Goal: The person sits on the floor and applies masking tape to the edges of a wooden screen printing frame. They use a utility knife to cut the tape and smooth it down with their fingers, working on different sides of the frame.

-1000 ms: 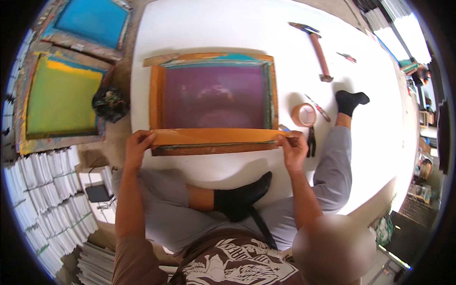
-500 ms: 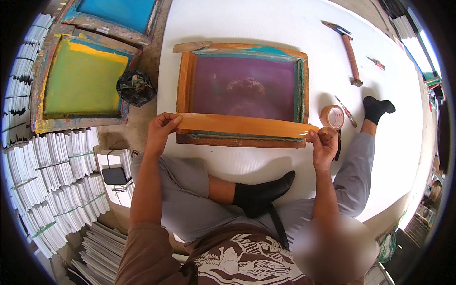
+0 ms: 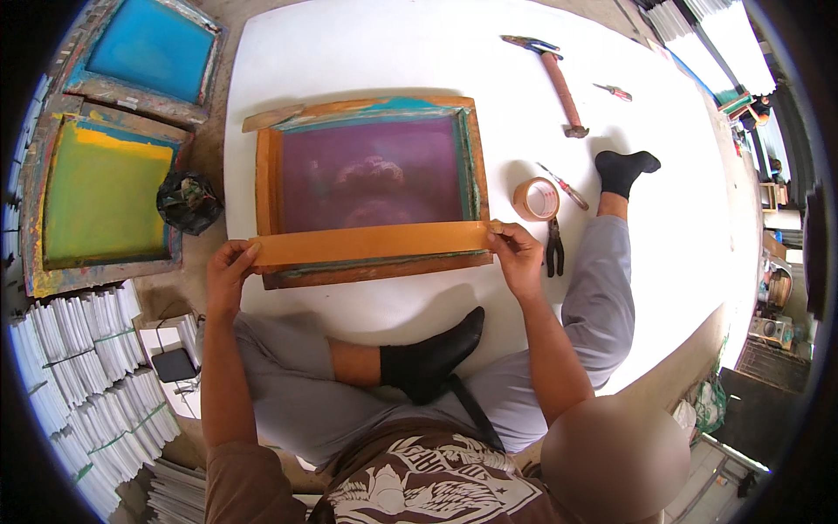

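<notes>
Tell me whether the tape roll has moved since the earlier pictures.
No. The tape roll keeps its place relative to the hammer; the two only shift together across the view.

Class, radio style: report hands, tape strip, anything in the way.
Left hand and right hand each pinching one end of brown tape strip. Strip stretched over near side of wooden frame; contact unclear. Tape roll and pliers close by right hand.
</notes>
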Motion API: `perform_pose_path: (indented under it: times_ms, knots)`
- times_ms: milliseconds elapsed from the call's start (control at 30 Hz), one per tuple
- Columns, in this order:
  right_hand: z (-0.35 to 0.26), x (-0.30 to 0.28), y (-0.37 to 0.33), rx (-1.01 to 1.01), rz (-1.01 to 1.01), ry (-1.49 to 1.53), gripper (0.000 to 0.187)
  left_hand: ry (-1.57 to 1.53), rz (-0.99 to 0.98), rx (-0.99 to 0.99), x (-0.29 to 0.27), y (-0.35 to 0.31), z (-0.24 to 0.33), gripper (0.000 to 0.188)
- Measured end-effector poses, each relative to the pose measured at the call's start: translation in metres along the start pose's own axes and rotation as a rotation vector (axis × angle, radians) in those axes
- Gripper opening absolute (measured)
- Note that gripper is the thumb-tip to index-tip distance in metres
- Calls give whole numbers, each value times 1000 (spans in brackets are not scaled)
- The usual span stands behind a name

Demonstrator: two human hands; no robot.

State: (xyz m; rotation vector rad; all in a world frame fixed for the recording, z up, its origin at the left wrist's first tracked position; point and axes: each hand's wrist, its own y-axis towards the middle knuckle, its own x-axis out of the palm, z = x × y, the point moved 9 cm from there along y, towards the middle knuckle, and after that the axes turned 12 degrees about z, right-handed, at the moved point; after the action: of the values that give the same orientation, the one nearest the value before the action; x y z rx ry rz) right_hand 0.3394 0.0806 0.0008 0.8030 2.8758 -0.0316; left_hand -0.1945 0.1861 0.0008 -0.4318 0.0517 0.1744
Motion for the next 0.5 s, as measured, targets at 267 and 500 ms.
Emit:
perform_pose_path:
  times_ms: [267,500]
  knots:
    - [-4,-2,4,4,-97,-96,12,183,-113,99,1,0,8,22]
    - [-21,7,10,-161,-186,-467,17,296,-55,147,14,-7,24,20]
